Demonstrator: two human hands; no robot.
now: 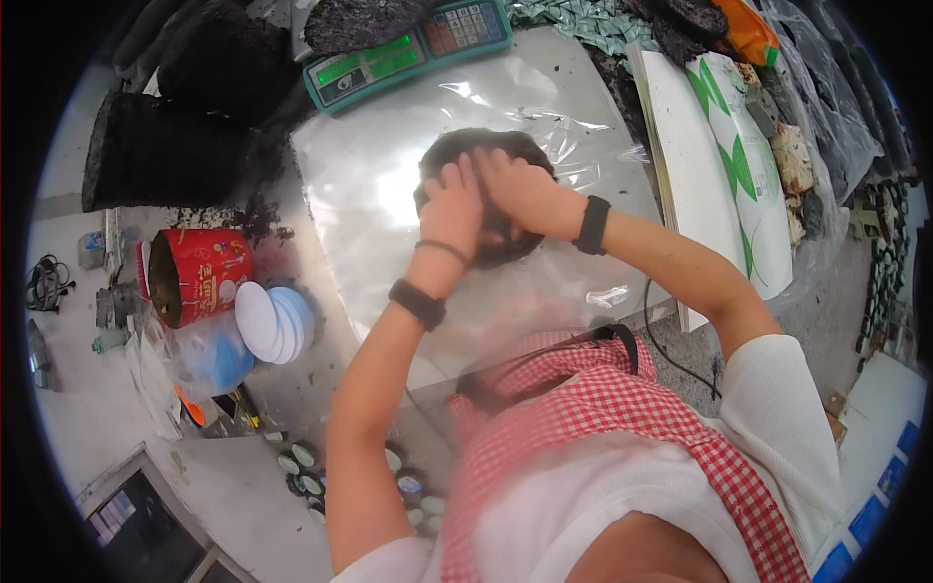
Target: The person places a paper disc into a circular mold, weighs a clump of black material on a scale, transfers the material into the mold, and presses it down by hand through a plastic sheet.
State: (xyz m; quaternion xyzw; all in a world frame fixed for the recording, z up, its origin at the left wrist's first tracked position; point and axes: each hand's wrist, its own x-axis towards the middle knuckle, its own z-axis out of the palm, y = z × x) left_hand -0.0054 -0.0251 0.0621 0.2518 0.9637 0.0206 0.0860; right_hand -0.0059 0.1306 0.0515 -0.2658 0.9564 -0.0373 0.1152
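A dark brown-black, rounded, flattened mass (525, 144) lies on a clear plastic sheet (374, 272) on the table before me. Both of my hands rest on top of it, side by side. My left hand (451, 212) has its fingers stretched out and pointing away over the near-left part. From the right comes my right hand (525, 194), its fingers laid flat and its fingertips close to those of the left. Each wrist wears a black band. Much of the mass's top is hidden under my hands.
Beyond the sheet stands a teal digital scale (425, 60) bearing a dark clump (364, 21). Large black blocks (170, 151) sit at the far left. Nearer are a red tin (209, 267) and white discs (260, 323). Flat white-and-green packaging (719, 165) lies right.
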